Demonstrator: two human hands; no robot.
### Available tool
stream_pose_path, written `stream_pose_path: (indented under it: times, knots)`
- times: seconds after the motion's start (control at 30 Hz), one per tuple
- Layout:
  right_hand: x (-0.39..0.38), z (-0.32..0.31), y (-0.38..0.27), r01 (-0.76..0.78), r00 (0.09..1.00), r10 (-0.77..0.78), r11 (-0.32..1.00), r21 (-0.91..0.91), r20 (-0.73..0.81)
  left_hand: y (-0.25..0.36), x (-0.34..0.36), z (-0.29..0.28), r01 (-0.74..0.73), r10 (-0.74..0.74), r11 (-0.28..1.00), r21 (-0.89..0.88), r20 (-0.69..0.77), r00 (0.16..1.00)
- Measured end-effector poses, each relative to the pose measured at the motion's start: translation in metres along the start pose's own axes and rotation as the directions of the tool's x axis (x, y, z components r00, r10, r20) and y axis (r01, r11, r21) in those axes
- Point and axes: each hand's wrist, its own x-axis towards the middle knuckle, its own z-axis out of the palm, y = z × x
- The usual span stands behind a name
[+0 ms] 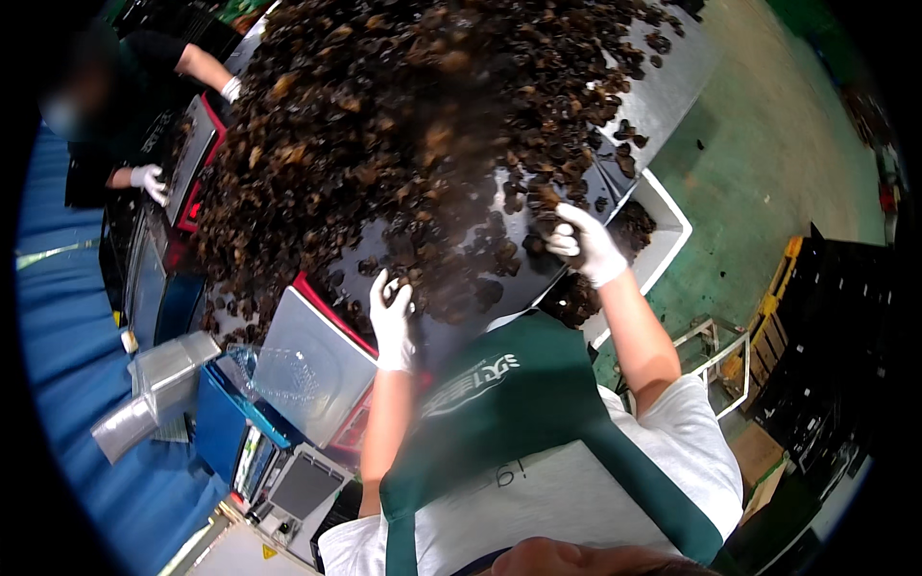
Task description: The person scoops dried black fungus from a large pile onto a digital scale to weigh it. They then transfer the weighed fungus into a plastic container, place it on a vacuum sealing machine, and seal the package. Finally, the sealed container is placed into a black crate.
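A large heap of dark brown, crinkled wood ear mushrooms (384, 106) covers most of the metal table (663, 91) ahead of me. My left hand (392, 322), in a white glove, is over the near part of the table, beside a clear-topped tray with a red rim (312, 355). Its fingers are bent but apart, and I see nothing held. My right hand (588, 248), also gloved, is at the heap's near right edge, above a white bin (663, 230) partly filled with mushrooms. Its fingers are curled closed; whatever they may hold is hidden.
At the far left a co-worker's gloved hand (150, 182) is by another red-edged tray (197, 158). A blue container (226, 422) and a grey scale (305, 485) stand at lower left. To the right are a metal-framed stand (715, 360), a yellow pallet (773, 317) and dark stacked crates (845, 326).
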Motion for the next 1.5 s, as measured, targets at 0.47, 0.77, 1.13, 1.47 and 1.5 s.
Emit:
stream_pose_path:
  times: [0.47, 0.77, 1.13, 1.47, 1.5]
  knots:
    - [0.035, 0.010, 0.016, 0.154, 0.901, -0.425, 0.505, -0.849, -0.090, -0.003, 0.025, -0.004, 0.084, -0.085, 0.995, -0.051, -0.016, 0.996]
    - [0.139, 0.085, 0.063, 0.155, 0.939, -0.256, -0.282, -0.947, 0.230, 0.037, 0.051, 0.033, 0.125, -0.099, 0.979, -0.158, 0.163, 0.982]
    - [0.149, 0.119, 0.073, 0.329, 0.914, 0.313, -0.196, -0.924, 0.260, 0.045, 0.048, 0.022, 0.051, 0.026, 0.978, -0.202, 0.359, 0.933]
    - [0.094, 0.266, 0.193, 0.357, 0.763, 0.462, 0.280, -0.891, 0.451, 0.130, -0.045, -0.138, -0.348, 0.348, 0.937, -0.022, 0.102, 0.932]
    - [0.109, 0.252, 0.231, 0.507, 0.738, 0.369, 0.248, -0.825, 0.565, 0.141, -0.055, -0.160, -0.364, 0.361, 0.930, 0.047, 0.067, 0.930]
